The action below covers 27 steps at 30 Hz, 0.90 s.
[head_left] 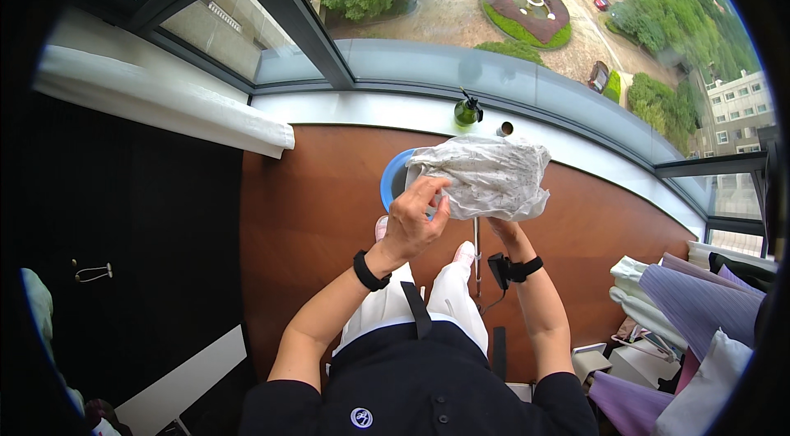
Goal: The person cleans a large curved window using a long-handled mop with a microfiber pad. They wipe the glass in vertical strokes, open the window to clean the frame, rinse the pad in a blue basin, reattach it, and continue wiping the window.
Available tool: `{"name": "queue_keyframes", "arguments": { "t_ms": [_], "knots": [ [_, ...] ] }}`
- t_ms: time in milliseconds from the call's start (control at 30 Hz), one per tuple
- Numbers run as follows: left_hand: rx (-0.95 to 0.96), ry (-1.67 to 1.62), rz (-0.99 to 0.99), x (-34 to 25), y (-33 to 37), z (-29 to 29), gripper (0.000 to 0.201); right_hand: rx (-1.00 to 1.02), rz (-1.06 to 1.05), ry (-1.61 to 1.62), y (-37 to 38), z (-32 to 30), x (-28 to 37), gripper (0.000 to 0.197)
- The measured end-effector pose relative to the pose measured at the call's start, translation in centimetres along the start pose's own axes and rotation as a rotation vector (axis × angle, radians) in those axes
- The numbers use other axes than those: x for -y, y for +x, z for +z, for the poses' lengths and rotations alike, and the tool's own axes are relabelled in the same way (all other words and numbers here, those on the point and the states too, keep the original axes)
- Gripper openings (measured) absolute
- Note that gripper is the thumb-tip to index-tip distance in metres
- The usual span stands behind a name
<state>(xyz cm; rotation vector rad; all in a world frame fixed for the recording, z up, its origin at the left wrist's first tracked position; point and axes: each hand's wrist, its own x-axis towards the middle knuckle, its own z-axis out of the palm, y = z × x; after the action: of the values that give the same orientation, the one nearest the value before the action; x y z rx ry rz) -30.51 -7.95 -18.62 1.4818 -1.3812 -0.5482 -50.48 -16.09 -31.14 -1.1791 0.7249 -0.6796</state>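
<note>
A crumpled, dirt-speckled whitish cloth (485,177) covers a flat, roughly rectangular head. A thin metal pole (477,259) runs down beneath it, so it looks like an upturned flat mop. From below, at its near right side, my right hand (504,229) holds it up; the cloth hides the fingers. My left hand (418,218) is at the near left edge, fingers bent, with thumb and forefinger apart in front of the cloth. Partly behind the cloth and my left hand is a blue-rimmed bucket (387,181).
On the white sill stand a green spray bottle (468,110) and a small round container (504,129). Windows (527,78) curve around the far side. Hanging clothes (699,296) crowd the right. A white curtain (164,95) is at left, and brown flooring (313,214) lies below.
</note>
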Motion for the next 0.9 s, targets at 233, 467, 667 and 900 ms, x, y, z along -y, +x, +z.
{"name": "queue_keyframes", "arguments": {
  "t_ms": [233, 467, 667, 900],
  "knots": [
    [0.031, 0.107, -0.343, 7.3, 1.1, -1.0, 0.025, -0.001, 0.003, 0.082, -0.6, -1.9, -1.5, 0.046],
    [-0.079, -0.452, -0.504, 8.8, 0.8, 0.3, 0.011, -0.009, 0.006, 0.150, -1.2, -4.5, -3.4, 0.048],
    [-0.025, -0.650, -0.763, 10.1, 0.5, -0.8, 0.015, 0.001, 0.006, 0.205, -2.0, -7.3, -4.6, 0.049],
    [0.105, -0.906, -0.826, 9.5, 1.6, -2.1, 0.045, 0.034, 0.014, 0.302, -3.1, -9.2, -6.6, 0.051]
  ]
}}
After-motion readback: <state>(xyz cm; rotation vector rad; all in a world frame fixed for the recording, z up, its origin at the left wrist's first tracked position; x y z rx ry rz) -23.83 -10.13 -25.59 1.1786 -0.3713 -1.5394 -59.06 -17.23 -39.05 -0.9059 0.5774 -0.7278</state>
